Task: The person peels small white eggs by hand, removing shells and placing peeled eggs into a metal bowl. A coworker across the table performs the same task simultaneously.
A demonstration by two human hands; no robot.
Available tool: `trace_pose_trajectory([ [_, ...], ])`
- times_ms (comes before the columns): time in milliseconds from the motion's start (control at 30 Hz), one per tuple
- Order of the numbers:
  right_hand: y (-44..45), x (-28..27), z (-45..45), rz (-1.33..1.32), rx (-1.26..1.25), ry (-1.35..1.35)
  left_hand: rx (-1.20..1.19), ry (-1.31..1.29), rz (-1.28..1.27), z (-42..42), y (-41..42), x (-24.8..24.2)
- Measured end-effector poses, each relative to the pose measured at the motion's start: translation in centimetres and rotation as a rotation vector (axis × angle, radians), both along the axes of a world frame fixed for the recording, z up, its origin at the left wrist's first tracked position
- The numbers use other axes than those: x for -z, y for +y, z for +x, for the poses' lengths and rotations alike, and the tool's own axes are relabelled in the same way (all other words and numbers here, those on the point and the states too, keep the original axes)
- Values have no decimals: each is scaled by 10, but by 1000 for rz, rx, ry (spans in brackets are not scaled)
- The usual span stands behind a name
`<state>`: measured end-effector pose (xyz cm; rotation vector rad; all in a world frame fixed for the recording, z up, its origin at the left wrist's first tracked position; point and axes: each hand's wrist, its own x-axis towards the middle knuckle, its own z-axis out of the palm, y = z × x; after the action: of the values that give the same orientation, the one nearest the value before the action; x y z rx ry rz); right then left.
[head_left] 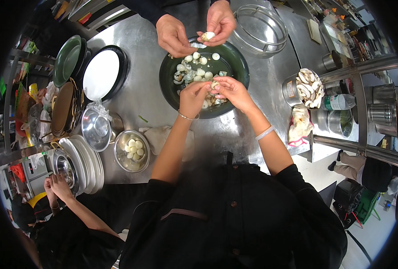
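Observation:
A speckled quail egg [214, 84] sits between the fingertips of both hands. My right hand [233, 91] pinches it with thumb and fingers, and the fingertips of my left hand [194, 98] press on its near left side. Both are over a large dark green bowl [241, 74], whose near part they partly hide. Inside lie white peeled quail eggs [200, 72] among bits of shell [189, 78]. Across the bowl, another person's hand [221, 23] holds a partly peeled egg [207, 36]; that person's other hand [173, 37] hovers at the far left rim.
Peeled eggs stand in a metal bowl [144, 161] left of me, near a cloth [168, 141]. Stacked plates [84, 164] and a white round plate [101, 75] line the left side. Sliced mushrooms [309, 88] fill a steel container at right. Another person's hands [58, 188] are at lower left.

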<state>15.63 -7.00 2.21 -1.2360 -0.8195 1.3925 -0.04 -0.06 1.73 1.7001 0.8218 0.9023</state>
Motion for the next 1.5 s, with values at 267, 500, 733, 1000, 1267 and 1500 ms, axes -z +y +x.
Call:
trace_pose_trajectory([
  [267, -1, -1, -4, 16, 31, 42, -8, -129, -126, 5, -2, 6],
  [500, -1, -3, -3, -24, -3, -9, 0, -84, -45, 0, 0, 6],
  [733, 0, -1, -3, -22, -10, 16, -17, -45, 67, -1, 0, 1],
  [1000, 0, 7, -2, 56, -35, 43, -19, -58, 74, 0, 1, 8],
  [1267, 0, -1, -4, 98, 5, 101, 22, -205, -199, 3, 2, 22],
  [1500, -1, 9, -4, 117, 17, 103, -25, -125, -47, 1, -4, 5],
])
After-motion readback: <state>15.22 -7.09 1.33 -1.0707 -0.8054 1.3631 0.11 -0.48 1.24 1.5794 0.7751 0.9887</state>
